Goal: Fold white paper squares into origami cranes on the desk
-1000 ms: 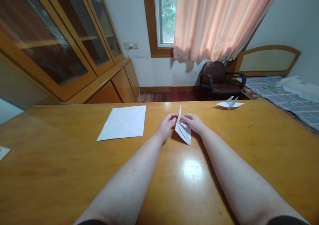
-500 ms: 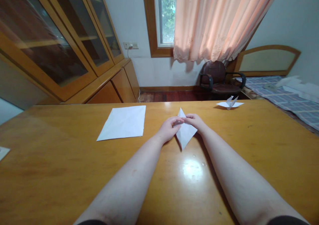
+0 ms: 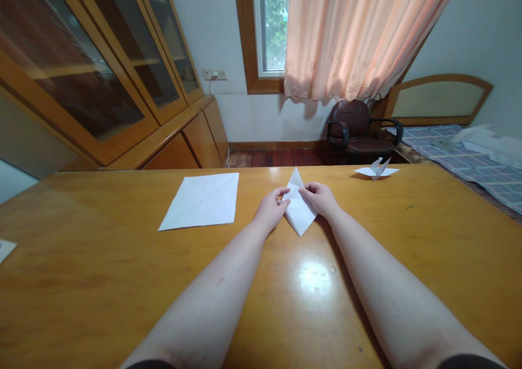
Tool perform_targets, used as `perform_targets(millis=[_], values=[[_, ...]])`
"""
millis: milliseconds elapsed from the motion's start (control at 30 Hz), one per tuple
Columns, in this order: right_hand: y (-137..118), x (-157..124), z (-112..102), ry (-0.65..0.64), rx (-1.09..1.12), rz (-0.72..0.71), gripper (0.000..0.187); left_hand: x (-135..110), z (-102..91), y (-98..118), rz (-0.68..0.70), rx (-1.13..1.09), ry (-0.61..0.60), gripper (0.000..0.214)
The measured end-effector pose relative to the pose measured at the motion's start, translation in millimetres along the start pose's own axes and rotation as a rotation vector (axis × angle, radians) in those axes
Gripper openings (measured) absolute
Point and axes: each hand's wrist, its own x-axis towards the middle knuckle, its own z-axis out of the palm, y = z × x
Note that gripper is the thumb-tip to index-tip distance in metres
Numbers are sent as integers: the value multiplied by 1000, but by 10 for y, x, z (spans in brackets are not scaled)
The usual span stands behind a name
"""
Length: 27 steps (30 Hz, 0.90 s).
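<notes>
A folded white paper [image 3: 300, 215], shaped like a long diamond, is between my two hands above the wooden table. My left hand [image 3: 272, 210] pinches its left edge, thumb on the near face. My right hand [image 3: 321, 199] grips the right edge with thumb and fingertips. One point of the paper aims away from me and the other toward me. A crease runs across its middle. Fingers behind the paper are partly hidden.
A flat white paper sheet [image 3: 202, 201] lies to the left on the table [image 3: 101, 282]. A folded paper crane [image 3: 377, 170] stands at the far right edge. Beyond are a brown chair [image 3: 354, 127] and a glass-door cabinet [image 3: 134, 48].
My hands have moved apart to the paper's two side edges, uncovering its middle. The paper has shifted slightly away from me, and its far half shows more.
</notes>
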Motion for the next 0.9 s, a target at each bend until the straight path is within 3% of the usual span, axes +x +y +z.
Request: perform_targets(millis=[267, 600, 800, 900], values=[[8, 6, 2, -68, -216, -38, 28, 20, -22, -8, 8, 102, 42, 33], [0, 10, -17, -48, -334, -26, 22, 50, -7, -77, 26, 159, 23, 36], [-9, -11, -12, -171, -360, -38, 23, 55, -14, -106, 40, 264, 52, 33], [-10, -10, 1, -169, -357, -24, 22, 46, -22, -104, 62, 319, 56, 32]])
